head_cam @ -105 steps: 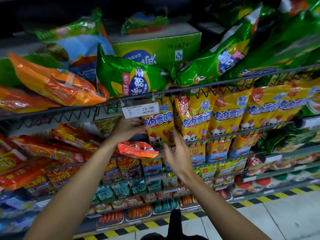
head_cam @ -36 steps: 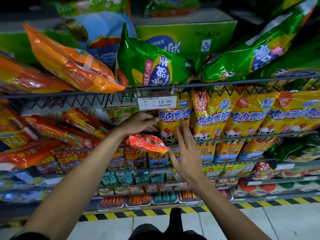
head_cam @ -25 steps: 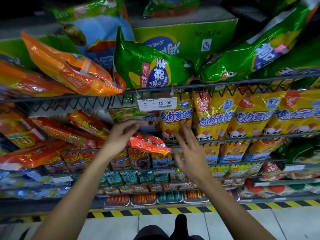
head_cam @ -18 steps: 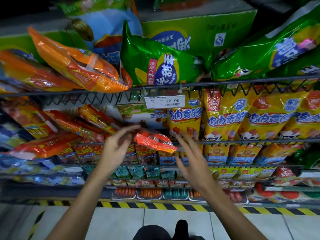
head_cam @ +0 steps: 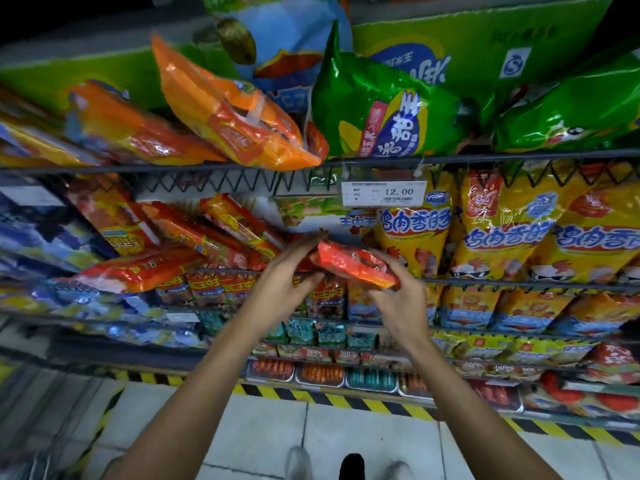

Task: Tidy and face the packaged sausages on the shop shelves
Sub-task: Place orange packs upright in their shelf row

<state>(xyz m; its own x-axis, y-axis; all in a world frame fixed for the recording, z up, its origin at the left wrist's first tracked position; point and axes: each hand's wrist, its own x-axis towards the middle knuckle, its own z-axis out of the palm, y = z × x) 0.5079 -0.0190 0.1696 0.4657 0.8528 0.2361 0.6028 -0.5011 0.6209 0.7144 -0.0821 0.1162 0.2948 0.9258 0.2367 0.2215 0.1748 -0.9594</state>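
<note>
Both hands grip a red sausage packet (head_cam: 356, 263) at the front edge of the second wire shelf (head_cam: 519, 282): left hand (head_cam: 282, 287) pinches its left end, right hand (head_cam: 398, 303) curls under its right end

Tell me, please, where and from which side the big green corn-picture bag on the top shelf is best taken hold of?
Probably by the printed lower end of the green bag, reaching up from the front. That end leans on the top shelf's front rail nearest the aisle, while its pointed top corner tilts back towards the green carton. A second hand under its belly would likely stop it sagging.
</note>
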